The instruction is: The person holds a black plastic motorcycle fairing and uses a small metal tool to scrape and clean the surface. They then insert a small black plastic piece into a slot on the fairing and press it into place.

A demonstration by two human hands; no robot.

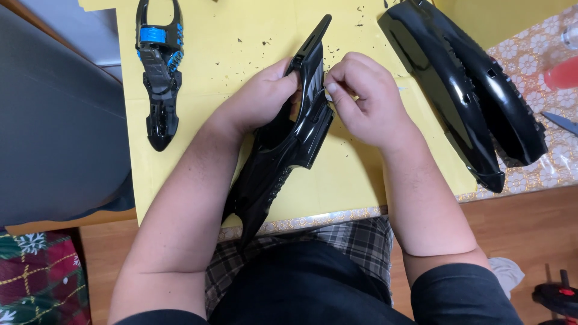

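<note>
My left hand [265, 96] grips a long glossy black plastic shell piece [289, 141] around its middle, holding it tilted over the yellow mat [241, 42]. My right hand [361, 99] has its fingers pinched at the piece's right edge near the top, on something too small to make out. The piece's lower tip reaches down past the table edge toward my lap.
A black part with blue inserts [159, 66] lies at the mat's left. Two large black shell halves [469, 90] lie on the right, partly over a floral cloth [542, 66]. A blade tip [560, 122] and a pink-filled container [563, 72] sit far right. Small black shavings dot the mat.
</note>
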